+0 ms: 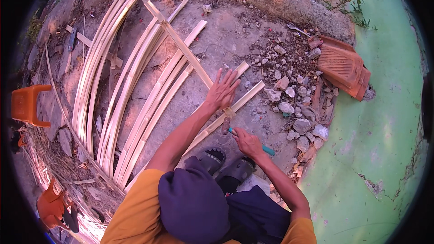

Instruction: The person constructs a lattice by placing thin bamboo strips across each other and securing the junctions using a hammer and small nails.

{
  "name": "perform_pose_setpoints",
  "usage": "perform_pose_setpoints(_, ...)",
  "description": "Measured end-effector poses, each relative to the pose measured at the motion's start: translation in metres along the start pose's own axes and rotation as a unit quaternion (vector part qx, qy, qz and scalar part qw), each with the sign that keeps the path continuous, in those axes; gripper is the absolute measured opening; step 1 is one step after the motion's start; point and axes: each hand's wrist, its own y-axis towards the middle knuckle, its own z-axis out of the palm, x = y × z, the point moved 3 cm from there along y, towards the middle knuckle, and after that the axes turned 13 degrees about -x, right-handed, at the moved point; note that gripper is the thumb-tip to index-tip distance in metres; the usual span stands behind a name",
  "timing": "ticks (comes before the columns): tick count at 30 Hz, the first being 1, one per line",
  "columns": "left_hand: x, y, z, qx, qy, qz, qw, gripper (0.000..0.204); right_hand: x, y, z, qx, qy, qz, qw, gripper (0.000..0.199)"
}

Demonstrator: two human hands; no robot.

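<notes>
One bamboo strip point(244, 97) under left hand point(221, 92), running lower-left to upper-right.

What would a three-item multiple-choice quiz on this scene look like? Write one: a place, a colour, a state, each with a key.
1. Where does the left hand rest?
A. on the bamboo strips
B. on the orange stool
C. on the roof tile

2. What colour is the handle of the hammer in the right hand?
A. red
B. teal
C. yellow

3. How is the left hand held?
A. in a fist
B. palm up, cupped
C. flat, fingers spread

Key:
1 A, the palm lies where two strips cross, while the stool and the tile are far off to either side.
2 B, a teal shaft shows on both sides of the fist.
3 C, all the fingers fan out on the strips.
</notes>
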Motion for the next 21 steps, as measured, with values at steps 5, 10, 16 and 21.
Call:
perform_pose_setpoints(5, -0.005, 0.002, -0.013, -0.042, -0.017, 0.029, 0.999, 0.044, -0.006, 0.003, 0.001, 0.002, -0.034, -0.006, 0.999, 0.034)
perform_pose_setpoints(10, -0.003, 0.000, -0.017, 0.008, -0.025, 0.062, 0.998, 0.010, 0.001, 0.011, -0.004, -0.018, -0.058, -0.014, 0.998, 0.030)
perform_pose_setpoints(16, 0.002, 0.000, 0.000, 0.047, -0.053, 0.044, 0.997, 0.009, 0.009, 0.012, -0.005, -0.018, -0.060, -0.097, 0.993, 0.020)
perform_pose_setpoints(21, 0.004, -0.006, 0.002, 0.034, -0.076, 0.034, 0.996, 0.009, 0.026, 0.004, -0.003, 0.003, -0.027, -0.096, 0.995, 0.029)
